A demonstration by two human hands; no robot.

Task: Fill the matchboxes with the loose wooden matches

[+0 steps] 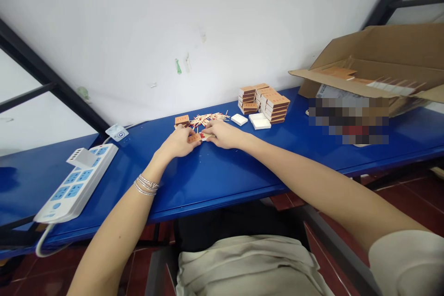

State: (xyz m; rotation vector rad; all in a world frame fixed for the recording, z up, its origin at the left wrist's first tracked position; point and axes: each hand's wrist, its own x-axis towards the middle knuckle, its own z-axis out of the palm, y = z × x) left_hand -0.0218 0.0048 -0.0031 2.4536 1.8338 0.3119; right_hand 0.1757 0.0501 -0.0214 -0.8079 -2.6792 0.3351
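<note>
My left hand (178,142) and my right hand (224,134) meet over a small orange matchbox (194,138) on the blue table (215,175). Both hands pinch it, fingers closed; matches with red heads show at its right end between my fingertips. Just behind the hands lies a loose pile of matches (208,119). Another orange matchbox (182,120) stands at the pile's left. Silver bracelets circle my left wrist.
Stacks of orange matchboxes (265,101) stand at the back right, with white inner trays (258,121) before them. An open cardboard box (378,74) fills the far right. A white power strip (74,182) lies on the left. The white wall is close behind.
</note>
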